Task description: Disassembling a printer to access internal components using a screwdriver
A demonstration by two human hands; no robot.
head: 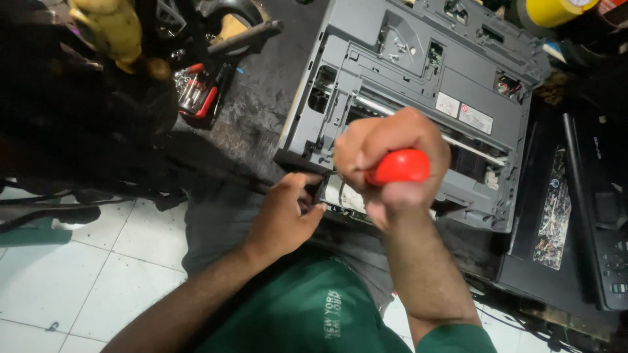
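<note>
Head view: right hand fists the red rounded plastic screwdriver handle, bearing down at the grey plastic printer chassis's near edge; left hand pinches a corner, probably steadying it.

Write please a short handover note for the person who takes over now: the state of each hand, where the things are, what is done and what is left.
Right hand: fist closed around the red tool handle, held over the front edge of the grey printer body; the tool's tip is hidden.
Left hand: fingers on a small dark part at the printer's near edge, beside a white piece.
Things: printer lies on the dark workbench, covers off, insides showing. A red case of tool bits sits far left; a black device is on the right.
Done: outer covers removed.
Left: the near-edge part is still attached.
</note>
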